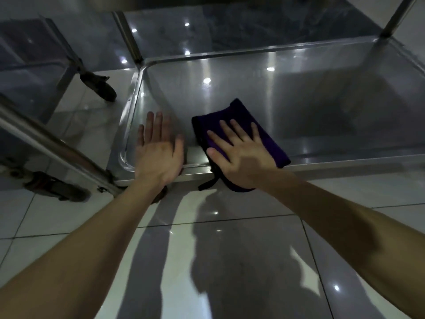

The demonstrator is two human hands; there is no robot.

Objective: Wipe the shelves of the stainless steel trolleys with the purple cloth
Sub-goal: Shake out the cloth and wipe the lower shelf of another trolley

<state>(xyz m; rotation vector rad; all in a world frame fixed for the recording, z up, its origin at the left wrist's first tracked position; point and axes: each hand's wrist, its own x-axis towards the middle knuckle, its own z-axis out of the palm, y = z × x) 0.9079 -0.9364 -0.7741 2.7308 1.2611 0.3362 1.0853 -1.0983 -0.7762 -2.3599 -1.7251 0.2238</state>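
Pressing purple cloth under right hand, left hand beside, caster nearby

Cloth showing deep purple with black edging, trolley shelf gleaming brushed silver-grey with white light spots, floor tiles reading pale grey-white with dark grout lines, caster wheel appearing black.

Cloth on shelf, front-left
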